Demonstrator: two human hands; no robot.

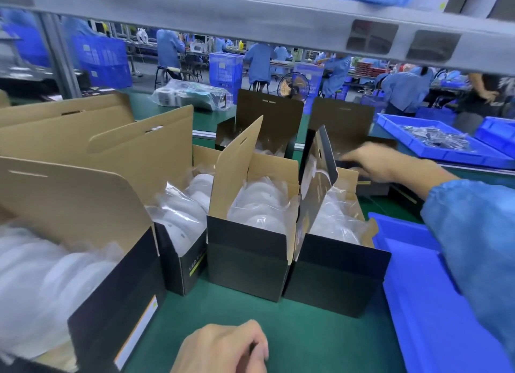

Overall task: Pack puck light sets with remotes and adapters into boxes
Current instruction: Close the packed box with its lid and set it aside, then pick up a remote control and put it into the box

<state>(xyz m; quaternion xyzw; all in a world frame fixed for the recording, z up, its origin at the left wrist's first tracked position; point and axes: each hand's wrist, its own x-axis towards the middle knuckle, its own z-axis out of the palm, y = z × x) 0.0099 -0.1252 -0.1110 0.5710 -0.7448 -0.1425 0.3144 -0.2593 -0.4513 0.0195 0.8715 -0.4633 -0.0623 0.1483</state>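
Several open black boxes with brown inner flaps stand in a row on the green mat, one at the left (111, 303), one in the middle (248, 261) and one to the right (334, 275). Each holds white puck lights in clear bags (259, 205). Behind them stand two more black boxes (342, 122). My right hand (381, 163), blurred, reaches over the rim of the far right box, fingers pointing left; its grip is unclear. My left hand (223, 347) rests at the near edge with fingers curled, apart from the boxes.
An empty blue bin (418, 303) sits at my right. A farther blue bin (434, 138) holds small bagged parts. A grey shelf beam (250, 16) runs overhead. A plastic-wrapped bundle (192, 96) lies at the back. People in blue coats work beyond.
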